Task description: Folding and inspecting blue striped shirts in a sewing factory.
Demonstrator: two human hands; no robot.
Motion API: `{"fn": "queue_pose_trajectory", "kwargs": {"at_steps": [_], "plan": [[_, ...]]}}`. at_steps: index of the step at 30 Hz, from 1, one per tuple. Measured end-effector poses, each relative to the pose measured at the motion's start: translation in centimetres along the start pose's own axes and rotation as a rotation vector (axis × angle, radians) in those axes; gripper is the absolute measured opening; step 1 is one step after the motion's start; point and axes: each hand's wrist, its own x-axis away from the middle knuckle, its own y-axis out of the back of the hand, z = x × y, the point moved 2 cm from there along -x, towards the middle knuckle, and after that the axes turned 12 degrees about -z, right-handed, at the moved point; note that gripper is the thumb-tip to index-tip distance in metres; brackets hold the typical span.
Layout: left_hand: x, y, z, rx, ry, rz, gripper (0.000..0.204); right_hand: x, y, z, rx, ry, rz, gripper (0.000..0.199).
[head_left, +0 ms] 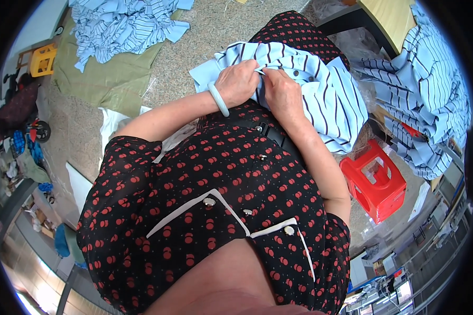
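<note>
A light blue shirt with dark stripes [331,100] lies bunched over my lap. Dark buttons show on it just right of my hands. My left hand [239,83], with a pale bangle on the wrist, pinches the cloth near the shirt's upper middle. Close beside it, my right hand [283,93] also grips the fabric, thumb and forefinger pressed together. The fingertips of both hands nearly meet at one fold. Whether anything small sits between them is too hidden to tell.
A heap of similar striped garments [126,31] rests on a green cloth [105,79] at the far left. More striped garments [425,89] hang in a pile at the right, by a wooden table [391,21]. A red plastic stool [376,181] stands at my right.
</note>
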Motion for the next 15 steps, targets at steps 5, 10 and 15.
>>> {"fn": "queue_pose_trajectory", "kwargs": {"at_steps": [5, 10, 15], "plan": [[-0.3, -0.1, 0.4, -0.012, -0.022, -0.013, 0.021, 0.2, -0.4, 0.2, 0.021, 0.011, 0.010, 0.010], [-0.3, 0.0, 0.8, 0.021, -0.090, -0.037, 0.018, 0.0, -0.5, 0.2, -0.012, 0.006, -0.010, 0.013], [-0.2, 0.3, 1.2, 0.068, -0.136, -0.035, 0.017, 0.0, -0.5, 0.0, -0.076, 0.009, -0.001, 0.013]]}}
